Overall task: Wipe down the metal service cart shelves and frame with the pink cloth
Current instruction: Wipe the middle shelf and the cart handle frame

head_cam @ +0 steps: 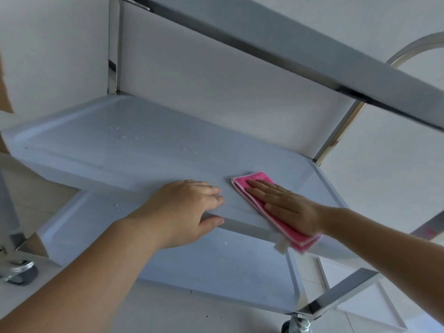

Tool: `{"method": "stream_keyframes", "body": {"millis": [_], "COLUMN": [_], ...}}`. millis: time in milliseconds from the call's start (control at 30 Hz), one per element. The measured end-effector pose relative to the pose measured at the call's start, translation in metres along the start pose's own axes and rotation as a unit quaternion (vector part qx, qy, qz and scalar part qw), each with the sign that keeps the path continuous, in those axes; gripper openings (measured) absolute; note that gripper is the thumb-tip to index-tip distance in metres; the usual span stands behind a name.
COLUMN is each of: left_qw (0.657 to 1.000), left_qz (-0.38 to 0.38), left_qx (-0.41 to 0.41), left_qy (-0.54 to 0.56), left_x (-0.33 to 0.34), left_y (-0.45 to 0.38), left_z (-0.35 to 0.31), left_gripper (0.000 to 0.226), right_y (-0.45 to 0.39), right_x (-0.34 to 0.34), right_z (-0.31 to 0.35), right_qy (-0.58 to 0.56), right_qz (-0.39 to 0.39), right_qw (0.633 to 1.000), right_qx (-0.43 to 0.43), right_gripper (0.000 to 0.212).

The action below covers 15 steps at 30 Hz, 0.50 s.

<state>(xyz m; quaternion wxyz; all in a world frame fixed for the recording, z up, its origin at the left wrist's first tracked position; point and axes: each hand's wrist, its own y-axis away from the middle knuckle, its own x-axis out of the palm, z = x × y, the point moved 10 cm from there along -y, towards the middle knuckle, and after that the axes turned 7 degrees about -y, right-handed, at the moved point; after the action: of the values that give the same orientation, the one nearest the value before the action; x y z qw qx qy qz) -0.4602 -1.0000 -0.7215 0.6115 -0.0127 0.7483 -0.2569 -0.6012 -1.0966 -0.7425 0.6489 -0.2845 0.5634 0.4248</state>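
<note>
A folded pink cloth (pixel 249 186) lies on the middle shelf (pixel 134 145) of the metal service cart, near the shelf's right front corner. My right hand (pixel 286 205) lies flat on the cloth, fingers straight, pressing it onto the shelf. My left hand (pixel 185 207) holds the front edge of the same shelf, fingers on top and thumb under the rim. Water drops sit on the shelf's far left part. The bottom shelf (pixel 216 267) shows below, also with a few drops.
The top shelf edge (pixel 312 58) crosses overhead at the upper right, with the curved handle (pixel 413 48) behind it. Shiny upright posts (pixel 113 44) stand at the corners. Caster wheels (pixel 21 272) rest on the pale floor. A white wall stands behind the cart.
</note>
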Motion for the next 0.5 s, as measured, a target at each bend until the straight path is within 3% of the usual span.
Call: {"method": "stream_keyframes", "body": {"millis": [500], "left_qw": [0.999], "left_qz": [-0.002], "left_qx": [-0.039], "left_qy": [0.010], "left_x": [-0.004], "left_y": [0.019], "left_z": [0.039], "left_gripper": [0.052], "right_y": [-0.069], "right_x": [-0.034], "right_z": [-0.144], "right_qy": [0.037], "right_qz": [-0.036], "right_qw": [0.982], "right_qx": [0.180], "right_gripper": [0.045]}}
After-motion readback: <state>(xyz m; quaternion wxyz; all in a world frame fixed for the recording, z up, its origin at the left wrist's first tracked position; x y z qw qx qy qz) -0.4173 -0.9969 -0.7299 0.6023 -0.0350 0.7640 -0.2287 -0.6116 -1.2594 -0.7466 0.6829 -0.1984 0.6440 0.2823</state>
